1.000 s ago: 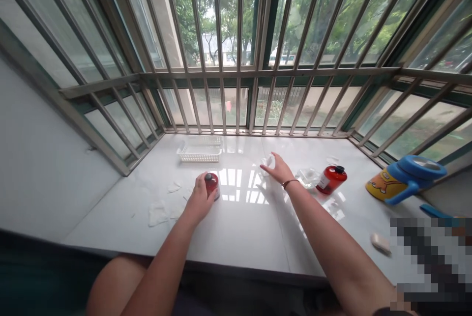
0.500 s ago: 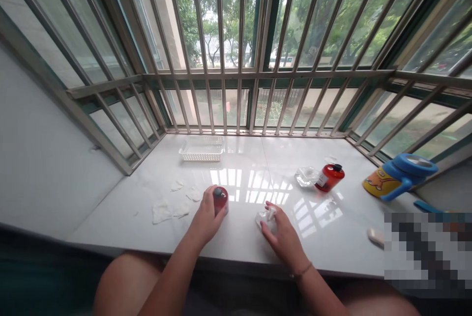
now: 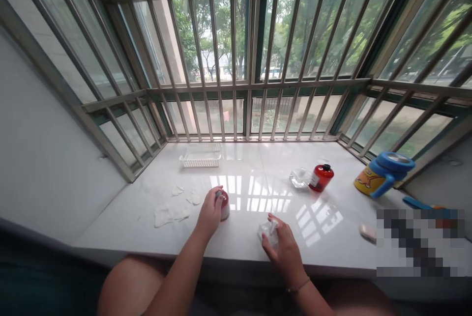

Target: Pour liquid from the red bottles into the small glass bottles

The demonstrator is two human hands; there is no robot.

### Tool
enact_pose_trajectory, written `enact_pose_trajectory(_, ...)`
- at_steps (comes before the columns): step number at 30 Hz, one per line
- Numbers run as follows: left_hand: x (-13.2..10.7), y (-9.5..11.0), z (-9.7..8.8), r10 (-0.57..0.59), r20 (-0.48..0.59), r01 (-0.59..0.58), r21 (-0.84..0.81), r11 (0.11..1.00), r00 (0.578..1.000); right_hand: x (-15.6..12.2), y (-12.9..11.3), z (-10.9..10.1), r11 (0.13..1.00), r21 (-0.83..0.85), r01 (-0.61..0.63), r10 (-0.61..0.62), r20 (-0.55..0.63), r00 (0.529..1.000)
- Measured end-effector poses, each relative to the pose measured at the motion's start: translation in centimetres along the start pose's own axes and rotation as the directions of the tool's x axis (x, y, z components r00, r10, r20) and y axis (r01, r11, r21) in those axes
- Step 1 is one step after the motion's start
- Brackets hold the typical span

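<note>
My left hand (image 3: 211, 212) is wrapped round a small red bottle (image 3: 223, 206) that stands upright on the white sill (image 3: 243, 237). My right hand (image 3: 283, 247) lies near the sill's front edge, fingers closed on a crumpled clear wrapper (image 3: 268, 230). Several torn white paper scraps (image 3: 173, 208) lie on the sill just left of the left hand.
A second red bottle with a black cap (image 3: 320, 177) stands beside a clear glass dish (image 3: 299, 177) at the right. A white slotted basket (image 3: 201, 158) sits at the back by the window bars. A blue and yellow child's cup (image 3: 381, 174) lies far right, a pale small object (image 3: 368, 231) near it.
My right hand came back from the far middle of the sill to the front edge with the clear wrapper in it. The left hand stayed on its bottle. The view tilted upward.
</note>
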State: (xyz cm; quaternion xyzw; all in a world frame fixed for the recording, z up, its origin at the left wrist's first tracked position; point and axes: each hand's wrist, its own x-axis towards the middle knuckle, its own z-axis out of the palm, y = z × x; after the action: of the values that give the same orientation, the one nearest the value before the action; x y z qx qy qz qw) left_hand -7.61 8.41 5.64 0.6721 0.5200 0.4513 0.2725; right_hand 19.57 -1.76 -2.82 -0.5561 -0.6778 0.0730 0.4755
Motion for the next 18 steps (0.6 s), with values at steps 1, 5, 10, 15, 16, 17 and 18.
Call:
enact_pose_trajectory(1, -0.01, -0.03, 0.04, -0.004, -0.006, 0.003, -0.007, 1.000, 1.000, -0.04, -0.05, -0.02, 1.000, 0.000, -0.001, 0.001, -0.003, 1.000)
enact_pose_trajectory(5, -0.14, -0.10, 0.13, -0.011, -0.028, 0.010, -0.035, 0.999, 1.000, -0.19, 0.01, 0.00, 1.000, -0.017, 0.019, -0.019, -0.021, 1.000)
enact_pose_trajectory(10, 0.06, -0.14, 0.14, -0.005, -0.032, 0.003, -0.079, 0.997, 0.999, -0.31, 0.58, 0.33, 0.996, -0.077, 0.051, -0.054, -0.032, 0.998)
enact_pose_trajectory(15, 0.22, -0.20, 0.20, 0.010, -0.055, -0.017, -0.126, 0.992, 0.998, -0.24, 0.69, 0.46, 0.991, -0.116, 0.065, -0.070, -0.036, 0.997)
enact_pose_trajectory(16, 0.22, -0.20, 0.22, 0.009, -0.057, -0.016, -0.133, 0.991, 0.998, -0.21, 0.64, 0.45, 0.991, -0.118, 0.065, -0.069, -0.036, 0.997)
enact_pose_trajectory(17, 0.22, -0.19, 0.26, 0.006, -0.059, -0.014, -0.142, 0.990, 0.998, -0.18, 0.59, 0.45, 0.991, -0.119, 0.065, -0.070, -0.036, 0.997)
enact_pose_trajectory(18, 0.22, -0.18, 0.31, 0.001, -0.063, -0.010, -0.154, 0.988, 0.998, -0.16, 0.54, 0.44, 0.991, -0.120, 0.066, -0.071, -0.037, 0.997)
